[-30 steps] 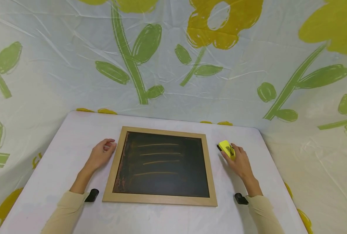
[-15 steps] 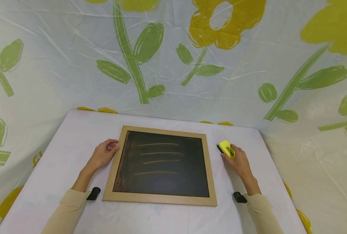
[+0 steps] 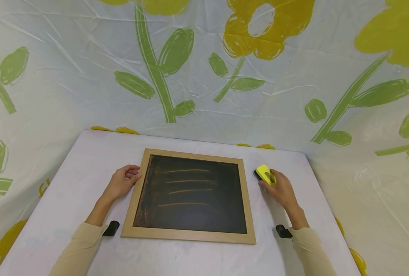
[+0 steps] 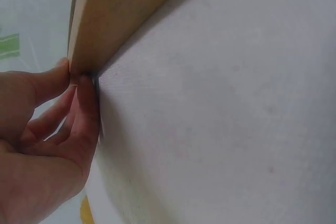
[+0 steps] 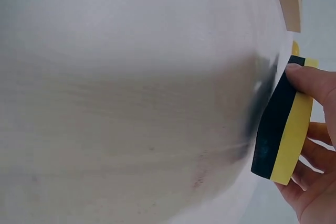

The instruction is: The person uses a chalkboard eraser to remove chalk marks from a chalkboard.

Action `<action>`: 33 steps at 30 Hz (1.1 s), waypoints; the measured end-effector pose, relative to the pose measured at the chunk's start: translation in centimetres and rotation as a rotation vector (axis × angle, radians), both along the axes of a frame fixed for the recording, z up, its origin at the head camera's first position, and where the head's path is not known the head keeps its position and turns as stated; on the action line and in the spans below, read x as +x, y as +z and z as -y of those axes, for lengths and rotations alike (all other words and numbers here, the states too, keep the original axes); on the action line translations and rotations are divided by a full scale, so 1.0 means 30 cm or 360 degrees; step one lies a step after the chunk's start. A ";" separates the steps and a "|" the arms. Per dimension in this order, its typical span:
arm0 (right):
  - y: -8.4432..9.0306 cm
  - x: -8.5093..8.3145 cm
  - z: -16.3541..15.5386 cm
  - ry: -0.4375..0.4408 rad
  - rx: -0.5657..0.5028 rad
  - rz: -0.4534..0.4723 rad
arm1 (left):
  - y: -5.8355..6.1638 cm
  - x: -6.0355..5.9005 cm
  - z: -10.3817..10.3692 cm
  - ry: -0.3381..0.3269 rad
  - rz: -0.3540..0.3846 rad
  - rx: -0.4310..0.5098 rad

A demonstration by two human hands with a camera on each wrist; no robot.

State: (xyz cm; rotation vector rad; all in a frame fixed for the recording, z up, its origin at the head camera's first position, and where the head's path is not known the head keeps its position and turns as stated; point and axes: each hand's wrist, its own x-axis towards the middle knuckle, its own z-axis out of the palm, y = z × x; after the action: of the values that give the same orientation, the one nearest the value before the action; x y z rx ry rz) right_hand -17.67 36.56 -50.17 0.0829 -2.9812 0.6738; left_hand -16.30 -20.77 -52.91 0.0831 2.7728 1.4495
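Note:
A small blackboard [image 3: 194, 216] in a light wooden frame lies on the white table, with several thin orange chalk strokes across its dark face. At its left side my left hand [image 3: 121, 183] pinches the frame's edge, thumb on top and fingers at the lower side, as the left wrist view shows. To the right of the board, my right hand [image 3: 283, 193] holds a yellow board eraser [image 3: 265, 174] between thumb and fingers. In the right wrist view the eraser [image 5: 286, 135] is tilted, its black felt side facing the table and a shadow beneath it.
The white table [image 3: 177, 260] extends around the board on all sides. Behind and beside it hangs a white cloth [image 3: 197, 126] printed with yellow flowers and green leaves. Black wrist straps or mounts [image 3: 111, 229] show at both sleeve cuffs.
My left hand has moved right, from just beside the board onto its frame edge. My right hand has shifted very slightly left with the eraser. The chalk strokes look the same.

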 end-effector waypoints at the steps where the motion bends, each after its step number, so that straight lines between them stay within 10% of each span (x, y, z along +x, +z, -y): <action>1: 0.006 -0.001 0.003 0.0012 0.0000 -0.0007 | 0.002 0.000 0.000 -0.0001 0.0004 -0.0001; 33: 0.091 -0.057 0.158 0.0338 -0.0095 -0.0102 | 0.010 0.004 -0.009 0.0037 0.0158 0.0163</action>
State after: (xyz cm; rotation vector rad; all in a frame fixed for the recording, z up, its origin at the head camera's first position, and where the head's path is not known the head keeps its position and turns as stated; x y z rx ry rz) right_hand -19.37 31.80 -47.45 0.4138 -2.9139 0.7651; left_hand -16.18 -20.49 -52.61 -0.0199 2.6300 1.5553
